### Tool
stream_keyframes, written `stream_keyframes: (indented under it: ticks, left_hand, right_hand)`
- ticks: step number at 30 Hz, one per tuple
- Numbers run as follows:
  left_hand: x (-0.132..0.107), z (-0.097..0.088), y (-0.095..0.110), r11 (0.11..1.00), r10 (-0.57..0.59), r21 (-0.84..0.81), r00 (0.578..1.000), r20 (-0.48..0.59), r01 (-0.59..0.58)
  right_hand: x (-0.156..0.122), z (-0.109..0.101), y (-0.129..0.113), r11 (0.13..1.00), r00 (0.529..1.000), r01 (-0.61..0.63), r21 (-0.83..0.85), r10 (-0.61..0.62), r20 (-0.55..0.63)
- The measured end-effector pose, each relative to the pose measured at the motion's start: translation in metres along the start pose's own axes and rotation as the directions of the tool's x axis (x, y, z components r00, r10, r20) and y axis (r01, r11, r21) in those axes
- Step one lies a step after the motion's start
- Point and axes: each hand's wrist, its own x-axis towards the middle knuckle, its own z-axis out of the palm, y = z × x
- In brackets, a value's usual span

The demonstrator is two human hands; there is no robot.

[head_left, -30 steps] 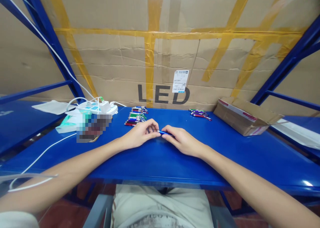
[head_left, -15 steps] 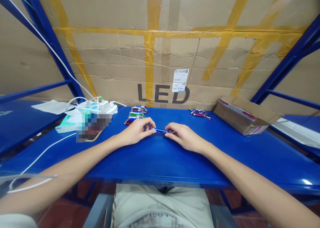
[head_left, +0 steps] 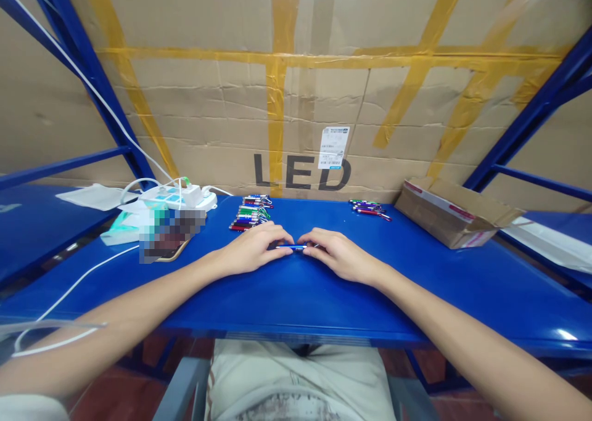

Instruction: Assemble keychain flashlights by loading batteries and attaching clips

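Observation:
Between my two hands lies a slim blue pen-like tube (head_left: 291,246), held level just over the table. My left hand (head_left: 252,248) pinches its left part between thumb and fingers. On the other end, my right hand (head_left: 340,253) is closed, with thumb and fingertips covering that tip. Beyond my left hand, several similar tubes with carabiner clips (head_left: 252,213) lie in a stack, in red, blue, green and dark colours. A smaller group of such tubes (head_left: 370,209) rests farther back on the right.
The blue table (head_left: 296,304) spans the view, backed by a large cardboard sheet (head_left: 208,113). An open cardboard box (head_left: 444,214) stands at the right. At the left are a phone (head_left: 173,248), a teal-and-white packet (head_left: 124,227), a power strip (head_left: 203,199) and a white cable (head_left: 83,276).
My hands have drawn closer together on the blue tube and come slightly nearer to me. More of the tube now shows within my left fingers.

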Motion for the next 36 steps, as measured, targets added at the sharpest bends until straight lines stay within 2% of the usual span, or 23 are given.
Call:
stream_keyframes:
  ticks: [3,6,12,17,21,23,26,30,36]
  left_hand:
    - [-0.002,-0.005,0.0,1.0,0.011,0.014,1.0,0.024,-0.011]
    - [-0.003,-0.011,0.002,0.999,0.007,0.049,0.995,0.1,-0.012]
    - [-0.005,-0.033,0.0,0.997,-0.059,0.057,0.984,0.167,0.05]
    - [-0.013,-0.061,-0.012,0.971,-0.206,0.161,0.957,0.205,0.175]
    - [-0.018,-0.082,-0.019,0.871,-0.408,0.398,0.874,0.264,0.286]
    - [-0.02,-0.088,-0.024,0.815,-0.472,0.491,0.845,0.251,0.309]
    - [-0.022,-0.091,-0.033,0.749,-0.522,0.569,0.831,0.191,0.34]
    - [-0.023,-0.089,-0.041,0.726,-0.527,0.588,0.837,0.144,0.356]
    - [-0.02,-0.088,-0.035,0.739,-0.49,0.584,0.863,0.123,0.336]
  right_hand:
    - [0.0,0.001,0.001,1.0,1.0,0.018,0.005,-0.018,0.024]
    - [0.0,0.0,0.001,0.999,0.997,0.048,0.011,-0.049,0.055]
    - [0.0,-0.003,-0.001,0.997,0.994,0.078,-0.017,-0.076,0.073]
    - [0.001,-0.003,-0.001,0.999,0.996,0.044,-0.011,-0.043,0.083]
    - [0.002,-0.003,0.001,1.0,0.997,0.02,-0.01,-0.019,0.071]
    - [0.002,-0.003,0.003,1.0,0.998,0.011,-0.015,-0.01,0.065]
    - [0.002,-0.003,0.005,1.0,0.998,0.003,-0.025,-0.002,0.059]
    - [0.002,-0.004,0.005,1.0,0.998,-0.002,-0.03,0.004,0.059]
    - [0.002,-0.005,0.007,0.999,0.999,-0.007,-0.046,0.009,0.051]
